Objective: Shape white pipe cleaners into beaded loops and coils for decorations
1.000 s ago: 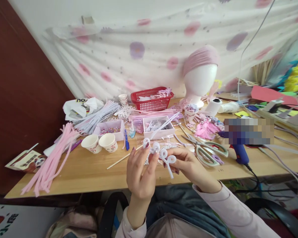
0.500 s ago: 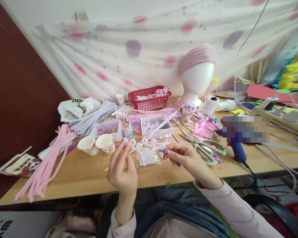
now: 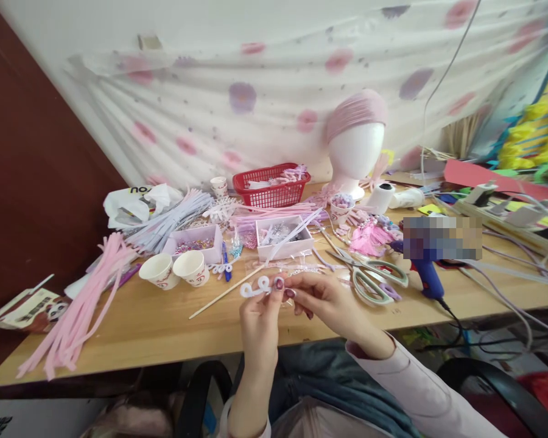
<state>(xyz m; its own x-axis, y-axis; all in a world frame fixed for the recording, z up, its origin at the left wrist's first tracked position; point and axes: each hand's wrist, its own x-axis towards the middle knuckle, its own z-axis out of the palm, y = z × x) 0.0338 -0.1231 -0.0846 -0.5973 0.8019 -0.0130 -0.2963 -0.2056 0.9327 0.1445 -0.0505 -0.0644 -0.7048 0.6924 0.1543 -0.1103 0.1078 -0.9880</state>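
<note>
A white fuzzy pipe cleaner [image 3: 252, 290] bent into small round curls sticks out to the left of my fingers, above the front of the table. My left hand [image 3: 261, 322] pinches it between thumb and fingers. Right against it, my right hand [image 3: 331, 301] is closed in a pinch at the curls' right end; its fingers cover what lies between them. A clear bag of pearl beads [image 3: 293, 302] lies behind and beneath the hands, mostly hidden. Just beyond my left hand a thin wooden stick [image 3: 219, 298] rests on the table.
Two paper cups [image 3: 158, 272] and pink pipe cleaners [image 3: 80, 304] are at left. Scissors [image 3: 369, 283] and a blue glue gun [image 3: 427, 277], partly blurred out, lie at right. Farther back are a white box [image 3: 285, 249], a red basket [image 3: 271, 196] and a foam head [image 3: 356, 149].
My left hand has moved right and my right hand slightly left, so they now meet. The curled white pieces, spread between the hands before, are now gathered at the fingertips. The view has shifted slightly.
</note>
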